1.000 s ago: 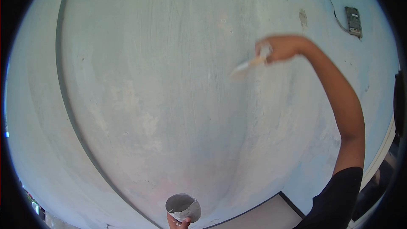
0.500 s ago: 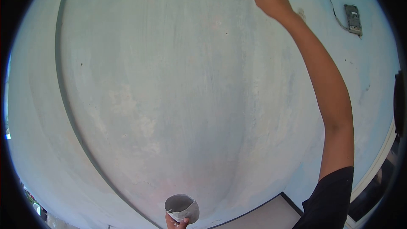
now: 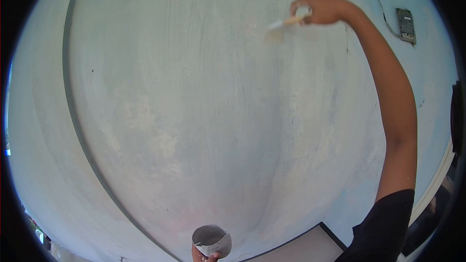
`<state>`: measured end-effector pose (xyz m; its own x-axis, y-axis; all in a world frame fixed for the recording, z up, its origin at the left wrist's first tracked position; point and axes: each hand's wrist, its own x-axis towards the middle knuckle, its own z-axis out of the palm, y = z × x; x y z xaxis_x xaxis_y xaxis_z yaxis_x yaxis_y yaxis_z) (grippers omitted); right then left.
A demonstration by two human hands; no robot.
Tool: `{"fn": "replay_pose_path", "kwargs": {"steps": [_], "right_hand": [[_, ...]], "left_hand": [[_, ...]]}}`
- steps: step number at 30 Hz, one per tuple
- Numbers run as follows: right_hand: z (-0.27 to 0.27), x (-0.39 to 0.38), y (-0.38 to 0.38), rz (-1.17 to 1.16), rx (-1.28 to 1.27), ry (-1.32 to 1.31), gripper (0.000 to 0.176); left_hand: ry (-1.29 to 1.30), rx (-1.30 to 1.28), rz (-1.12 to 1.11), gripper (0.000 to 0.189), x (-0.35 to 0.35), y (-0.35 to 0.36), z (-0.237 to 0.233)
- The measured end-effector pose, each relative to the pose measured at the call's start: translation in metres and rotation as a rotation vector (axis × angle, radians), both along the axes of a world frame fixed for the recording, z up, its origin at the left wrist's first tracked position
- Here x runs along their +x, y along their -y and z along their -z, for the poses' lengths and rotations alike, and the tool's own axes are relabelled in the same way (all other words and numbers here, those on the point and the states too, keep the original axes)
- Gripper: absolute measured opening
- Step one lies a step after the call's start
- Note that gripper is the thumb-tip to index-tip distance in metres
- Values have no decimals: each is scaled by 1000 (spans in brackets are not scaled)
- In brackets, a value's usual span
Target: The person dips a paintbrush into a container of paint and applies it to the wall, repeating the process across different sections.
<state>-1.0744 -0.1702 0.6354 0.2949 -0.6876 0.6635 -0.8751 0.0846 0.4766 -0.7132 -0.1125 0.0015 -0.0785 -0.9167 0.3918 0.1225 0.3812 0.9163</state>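
My right hand [image 3: 326,9] is closed around the handle of a paintbrush [image 3: 292,20], up at the right of the wall. The brush's pale bristles point left and down against the wall [image 3: 208,97] and are smeared by motion. At the bottom of the view my left hand [image 3: 206,257] grips a grey, paint-smeared cup [image 3: 221,247] from below, its mouth tilted towards me. What is inside the cup is hard to make out. The wall is pale blue-green with whitish streaks and patches.
A grey electrical box [image 3: 406,25] with a cable hangs on the wall at upper right. A dark vertical strip [image 3: 73,102] curves down the left side. Below right is a dark-edged panel [image 3: 306,245], with a light frame [image 3: 432,184] beyond it.
My right hand has come down from the top edge with the paintbrush, and the brush now points left and downward. My left hand and the cup have shifted slightly right and down.
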Motion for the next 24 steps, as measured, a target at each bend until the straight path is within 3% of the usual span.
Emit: {"fn": "replay_pose_path", "kwargs": {"steps": [3,5,6,8,10,12,17,18,20,22,23,24], "right_hand": [[-54,4,16,-10,-105,180,32],[-68,27,6,-28,-383,232,36],[-67,32,12,-26,-381,228,36],[-56,31,37,-153,-606,347,37],[-39,11,85,-125,-630,227,44],[18,25,58,-47,-468,150,55],[130,37,-30,158,155,281,43],[128,34,-36,164,161,278,43],[117,29,-42,198,686,162,33],[86,30,-20,239,676,53,28],[66,20,-3,217,436,74,30],[33,15,14,208,402,129,32]], "left_hand": [[-28,-18,-87,82,-4,0,-2],[-44,18,-96,82,-6,1,-4],[-51,8,-68,82,-5,4,-1],[-55,1,-33,82,-3,8,11],[-31,-13,-78,80,-3,12,23],[-36,-36,-78,79,-1,14,27],[-55,-36,-52,73,3,18,16],[-40,-40,-20,73,7,21,17],[-31,-38,19,74,4,23,14],[-25,-45,34,77,2,21,2],[-24,-42,37,77,-1,19,1],[-3,15,25,78,-4,18,1]]}}
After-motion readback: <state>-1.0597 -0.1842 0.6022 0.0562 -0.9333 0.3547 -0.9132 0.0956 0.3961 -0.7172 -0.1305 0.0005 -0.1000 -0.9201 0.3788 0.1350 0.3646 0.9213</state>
